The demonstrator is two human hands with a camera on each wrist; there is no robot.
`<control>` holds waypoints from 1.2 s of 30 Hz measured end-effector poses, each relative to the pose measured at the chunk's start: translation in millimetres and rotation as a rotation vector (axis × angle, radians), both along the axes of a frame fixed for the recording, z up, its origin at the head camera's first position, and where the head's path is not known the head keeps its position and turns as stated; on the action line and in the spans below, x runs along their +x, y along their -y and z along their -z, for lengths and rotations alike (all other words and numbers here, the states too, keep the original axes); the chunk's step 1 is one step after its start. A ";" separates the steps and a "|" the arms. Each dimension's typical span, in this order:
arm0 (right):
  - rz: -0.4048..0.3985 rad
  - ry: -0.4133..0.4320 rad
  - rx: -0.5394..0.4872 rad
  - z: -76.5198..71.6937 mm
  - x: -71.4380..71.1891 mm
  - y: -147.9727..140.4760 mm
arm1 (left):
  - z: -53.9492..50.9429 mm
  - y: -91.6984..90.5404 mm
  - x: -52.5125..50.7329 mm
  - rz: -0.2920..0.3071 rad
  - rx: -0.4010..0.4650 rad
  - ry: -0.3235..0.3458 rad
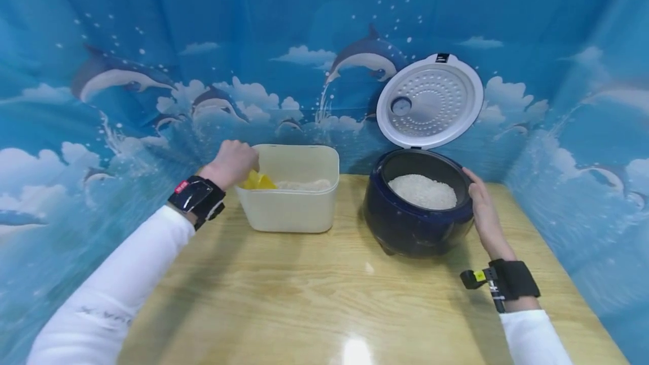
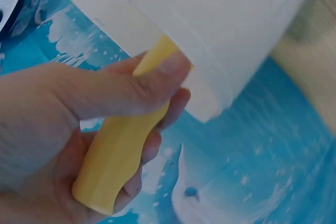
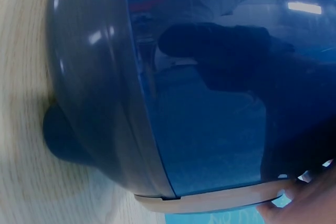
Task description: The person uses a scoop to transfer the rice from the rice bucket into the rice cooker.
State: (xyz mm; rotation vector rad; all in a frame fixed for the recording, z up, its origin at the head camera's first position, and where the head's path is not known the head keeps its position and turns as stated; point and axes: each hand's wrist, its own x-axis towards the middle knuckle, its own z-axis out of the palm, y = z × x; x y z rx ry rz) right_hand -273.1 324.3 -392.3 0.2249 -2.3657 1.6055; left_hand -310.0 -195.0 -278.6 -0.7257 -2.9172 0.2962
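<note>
My left hand [image 1: 230, 163] is clamped round the handle of the yellow scoop [image 1: 259, 180], thumb laid along the grip, and the scoop dips over the left end of the cream bin [image 1: 290, 214]. The handle leans across the bin's rim; how full the scoop's bowl is, I can't tell. What looks like white rice [image 1: 306, 185] lies in the bin, so I judge the step to be scooping. To do it well, I should slide the bowl in at a low angle, toward the rice on the right, then level it before lifting clear of the rim, since a tilted bowl would spill grains on the wooden table [image 1: 284, 297].

My right hand [image 1: 488, 216] is not clamped on anything: its fingers lie fairly straight against the right side of the dark blue rice cooker [image 1: 416, 235]. That light touch should do to steady it. The cooker stands to the bin's right, well apart, its lid [image 1: 431, 107] raised. White rice [image 1: 425, 191] lies in its pot too, so any pouring calls for a low, slow tip over the middle, clear of the rim.
</note>
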 end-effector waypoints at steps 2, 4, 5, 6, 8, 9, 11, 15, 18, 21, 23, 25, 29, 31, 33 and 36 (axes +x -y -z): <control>-0.001 -0.006 -0.004 -0.5 3.1 -0.9 | 1.1 -0.2 -0.5 0.005 0.068 0.088; 0.002 -0.011 -0.004 -1.9 5.3 -1.0 | 3.5 -3.3 -0.8 -0.011 0.124 0.173; 0.000 -0.011 -0.007 -2.7 6.0 -0.7 | 5.4 -5.5 -1.3 -0.023 0.151 0.214; -0.001 -0.014 -0.010 -3.4 6.5 0.2 | 7.6 -8.1 -1.7 -0.034 0.175 0.245; -0.004 -0.015 -0.011 -3.8 6.9 1.7 | 12.9 -12.2 -4.5 -0.041 0.198 0.283; -0.005 -0.016 -0.012 -3.6 6.8 2.3 | 16.1 -14.0 -6.5 -0.036 0.209 0.293; -0.006 -0.014 -0.016 -2.3 6.2 2.8 | 22.2 -16.9 -11.5 -0.018 0.222 0.310; -0.006 0.000 -0.025 0.7 5.8 1.6 | 35.0 -16.3 -22.5 0.012 0.249 0.366; -0.006 0.011 -0.031 1.7 7.3 1.2 | 44.4 -10.2 -28.9 -0.007 0.307 0.445; -0.009 0.014 -0.033 2.3 8.5 1.4 | 52.8 -2.4 -32.8 -0.021 0.359 0.501; -0.008 0.014 -0.032 2.4 8.5 1.4 | 57.2 1.9 -34.4 -0.015 0.377 0.513; -0.004 0.009 -0.026 2.0 7.9 1.2 | 60.3 4.5 -35.6 -0.008 0.386 0.512; 0.008 0.004 -0.017 -0.1 6.0 0.2 | 62.7 5.7 -38.2 0.007 0.397 0.481; 0.009 0.005 -0.019 -1.3 5.5 0.3 | 62.5 5.4 -39.4 0.015 0.393 0.457; 0.005 0.004 -0.019 -2.0 4.8 0.6 | 61.6 5.5 -40.1 0.019 0.386 0.432; -0.002 0.001 -0.017 -2.2 4.1 1.6 | 58.5 6.5 -39.5 0.015 0.388 0.400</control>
